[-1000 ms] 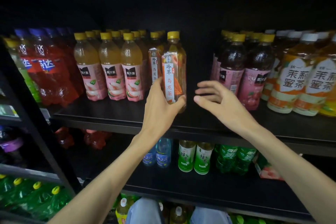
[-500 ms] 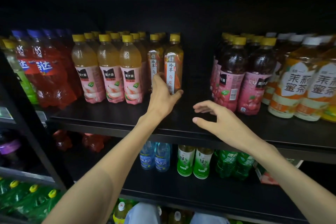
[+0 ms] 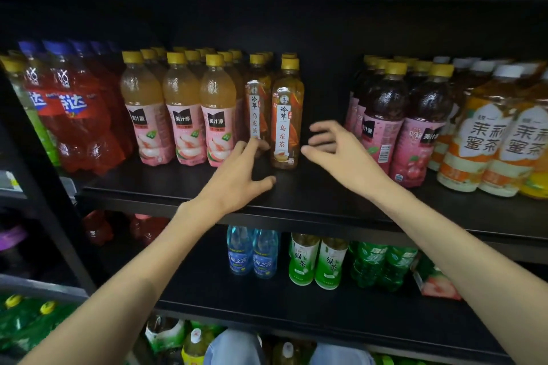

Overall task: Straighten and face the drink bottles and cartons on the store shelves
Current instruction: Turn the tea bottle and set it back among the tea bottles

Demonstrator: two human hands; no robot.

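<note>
Left hand (image 3: 237, 175) just let go of tea bottle (image 3: 287, 115); it now stands upright, label forward. Right hand (image 3: 341, 154) open, empty.

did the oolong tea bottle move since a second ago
Yes. The oolong tea bottle went back on the shelf, from out front into line beside its twin; the left hand has let go.
</note>
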